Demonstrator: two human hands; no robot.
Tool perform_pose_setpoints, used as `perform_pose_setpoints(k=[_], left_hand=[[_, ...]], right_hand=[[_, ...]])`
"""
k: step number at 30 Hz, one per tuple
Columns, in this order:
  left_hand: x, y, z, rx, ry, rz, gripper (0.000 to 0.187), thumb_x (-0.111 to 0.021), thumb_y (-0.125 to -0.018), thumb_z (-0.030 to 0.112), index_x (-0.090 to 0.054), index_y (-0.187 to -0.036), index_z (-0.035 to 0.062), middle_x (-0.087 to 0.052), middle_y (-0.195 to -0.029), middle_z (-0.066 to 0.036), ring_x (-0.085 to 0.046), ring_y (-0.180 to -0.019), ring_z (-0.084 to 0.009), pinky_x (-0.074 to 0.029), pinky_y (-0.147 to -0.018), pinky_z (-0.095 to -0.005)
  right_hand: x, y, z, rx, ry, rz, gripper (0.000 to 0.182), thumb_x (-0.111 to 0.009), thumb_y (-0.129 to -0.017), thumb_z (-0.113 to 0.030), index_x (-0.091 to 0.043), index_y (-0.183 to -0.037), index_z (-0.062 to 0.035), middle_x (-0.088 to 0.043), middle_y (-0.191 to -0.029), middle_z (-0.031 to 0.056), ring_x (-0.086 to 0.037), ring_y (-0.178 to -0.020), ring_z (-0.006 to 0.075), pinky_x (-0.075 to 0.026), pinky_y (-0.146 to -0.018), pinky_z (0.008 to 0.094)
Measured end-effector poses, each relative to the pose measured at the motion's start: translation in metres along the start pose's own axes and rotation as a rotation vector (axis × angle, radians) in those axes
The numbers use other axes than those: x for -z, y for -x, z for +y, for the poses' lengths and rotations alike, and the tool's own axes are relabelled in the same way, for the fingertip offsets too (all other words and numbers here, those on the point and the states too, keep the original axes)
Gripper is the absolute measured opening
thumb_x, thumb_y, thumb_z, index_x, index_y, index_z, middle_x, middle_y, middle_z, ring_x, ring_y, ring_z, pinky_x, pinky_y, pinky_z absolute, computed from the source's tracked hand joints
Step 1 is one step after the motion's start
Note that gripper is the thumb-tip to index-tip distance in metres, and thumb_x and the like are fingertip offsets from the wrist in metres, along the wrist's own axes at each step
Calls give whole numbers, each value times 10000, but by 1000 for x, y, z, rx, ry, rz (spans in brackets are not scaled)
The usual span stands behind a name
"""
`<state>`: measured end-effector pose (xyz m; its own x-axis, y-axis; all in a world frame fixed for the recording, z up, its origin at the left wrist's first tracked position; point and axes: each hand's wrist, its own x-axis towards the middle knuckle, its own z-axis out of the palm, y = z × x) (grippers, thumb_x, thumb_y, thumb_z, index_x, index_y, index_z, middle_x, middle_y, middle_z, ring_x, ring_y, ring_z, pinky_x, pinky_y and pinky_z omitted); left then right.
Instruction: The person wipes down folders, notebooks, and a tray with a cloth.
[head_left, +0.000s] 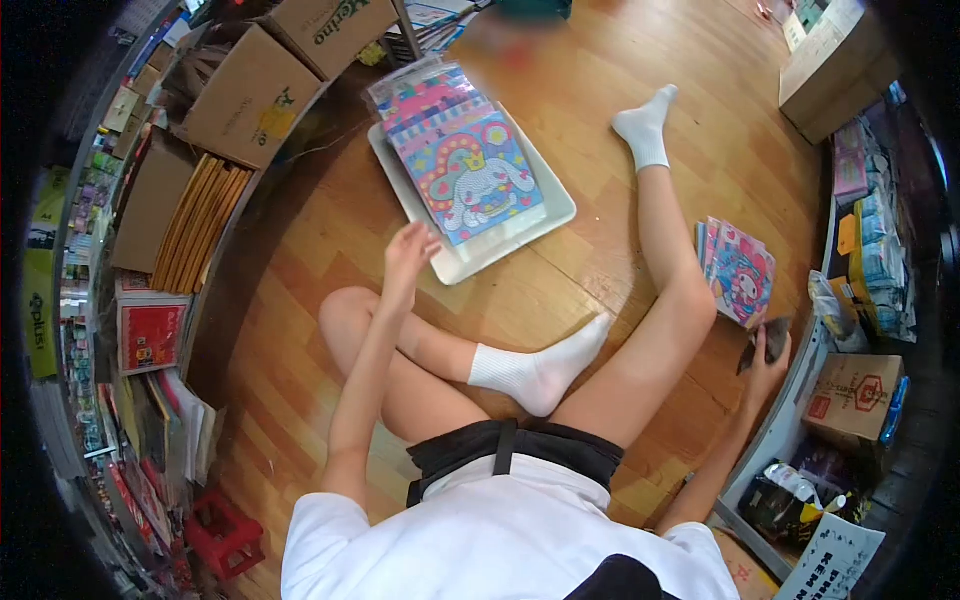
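My left hand is held by the near left edge of a white tray, its fingers loosely bent and nothing seen in them. On the tray lies a stack of colourful cartoon picture sheets in clear wrapping, topped by a picture with a white long-eared character. Over on the right, my right hand grips a dark grey crumpled cloth. Just beyond that hand, a smaller stack of cartoon pictures rests on the wooden floor.
My legs in white socks spread across the floor between the two stacks. Shelves with cardboard boxes and papers line the left. A low shelf with packets and a small box runs along the right. A red crate stands lower left.
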<state>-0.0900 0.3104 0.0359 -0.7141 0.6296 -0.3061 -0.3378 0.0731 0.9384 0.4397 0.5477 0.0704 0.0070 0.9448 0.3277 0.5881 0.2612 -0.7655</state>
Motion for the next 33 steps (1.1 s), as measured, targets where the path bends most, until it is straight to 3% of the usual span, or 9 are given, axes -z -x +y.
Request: perform_pose_setpoints(k=[4,6,7,10,18,22,26,29,33], left_hand=[[4,-76,-9,-251,-385,178,700,-735,-787,287,-397,-1278,-80,-553,-1144,-182,-578,-1024,-266,-480,-859,-335],[-9,-88,-7,-237,-648,124,838,-792,-711,362,-386,-1261,-123,-545,-1086,-236,-553,-1042,-307,-469,-875,-353],[-4,-111,-37,-450,-795,173,978,-822,-641,385,-314,-1301,-128,-491,-1143,-280,-485,-1116,-362,-436,-931,-380],[-25,-94,-37,-559,-982,319,1015,-812,-640,400,-265,-1313,-128,-449,-1204,-279,-443,-1155,-390,-407,-963,-398],[11,-131,-59,-346,-731,210,892,-845,-586,135,-330,-1292,-41,-445,-1254,-232,-457,-1171,-353,-399,-969,-402],[8,-123,-65,-550,-704,233,782,-808,-619,62,-364,-1256,-33,-435,-1258,-234,-456,-1157,-362,-373,-987,-399],[1,-120,-71,-722,-833,354,742,-806,-649,160,-389,-1229,-41,-450,-1240,-200,-472,-1146,-332,-379,-972,-400],[-10,-104,-63,-609,-692,318,725,-780,-674,140,-370,-1249,-23,-360,-1327,-211,-371,-1255,-321,-331,-1023,-400],[-21,-89,-44,-365,-143,105,602,-708,-798,158,-368,-1267,-7,-408,-1298,-162,-407,-1214,-232,-340,-1006,-350]], right_hand=[[1,50,-22,-440,-547,-49,406,-628,-890,-268,-527,-1202,-28,-582,-1042,43,-567,-909,154,-457,-793,274],[-6,73,-52,-453,-595,-145,406,-614,-898,-270,-526,-1209,-24,-580,-1055,49,-567,-909,144,-459,-789,273],[-10,86,-73,-458,-610,-190,406,-607,-902,-270,-526,-1212,-22,-579,-1061,52,-567,-909,138,-461,-786,272],[-27,101,-89,-495,-642,-171,400,-603,-904,-243,-519,-1220,-11,-576,-1076,53,-560,-923,127,-451,-799,264],[-71,96,-125,-348,-660,-407,392,-580,-908,-171,-494,-1229,37,-567,-1099,80,-551,-975,138,-439,-846,264],[-91,100,-153,-294,-686,-471,377,-577,-908,-138,-491,-1232,35,-570,-1091,81,-555,-976,140,-448,-842,264],[-103,111,-162,-282,-710,-540,362,-572,-905,-104,-489,-1230,32,-576,-1075,79,-560,-967,140,-453,-841,265],[-106,119,-168,-316,-748,-549,346,-578,-903,-105,-498,-1212,29,-588,-1035,77,-565,-953,136,-454,-841,265],[-103,120,-171,-328,-732,-567,336,-578,-905,-116,-504,-1200,25,-593,-1018,72,-567,-952,138,-449,-853,265]])
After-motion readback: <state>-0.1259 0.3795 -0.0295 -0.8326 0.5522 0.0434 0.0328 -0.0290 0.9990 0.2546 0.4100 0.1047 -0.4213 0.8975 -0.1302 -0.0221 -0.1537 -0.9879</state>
